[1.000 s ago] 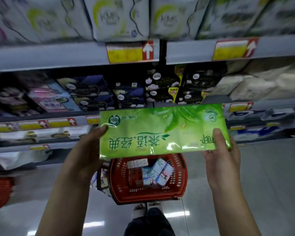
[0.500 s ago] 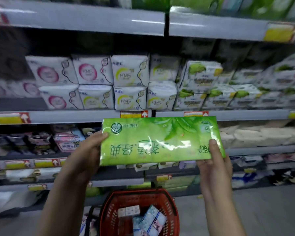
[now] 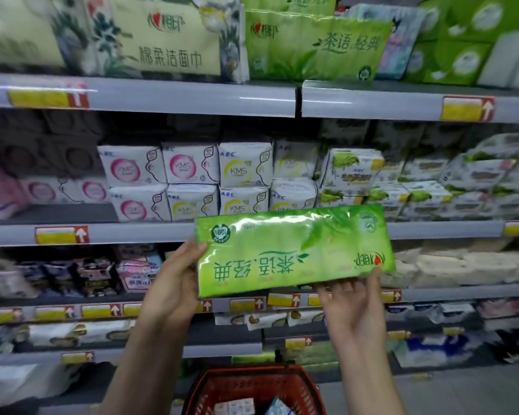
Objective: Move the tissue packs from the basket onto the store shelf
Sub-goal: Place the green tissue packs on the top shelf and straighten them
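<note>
A long green tissue pack [image 3: 291, 250] is held flat in front of the shelves, its print upside down to me. My left hand [image 3: 174, 283] grips its left end, thumb on top. My right hand [image 3: 354, 307] is under the pack's right lower corner, palm up, with fingertips touching the edge. Below, the red basket [image 3: 252, 387] stands on the floor with a few small packs inside. On the top shelf [image 3: 372, 98] stand matching green tissue packs [image 3: 315, 46].
Shelves run across the whole view. White and pink pad packs [image 3: 216, 181] fill the middle shelf behind the held pack. Beige wipe packs [image 3: 165, 37] stand at the top left. Yellow price tags line the shelf edges.
The view has tilted up, so the top shelf with green packs now shows. The held pack has risen. My right hand has slipped from gripping the pack's end to lying under its corner.
</note>
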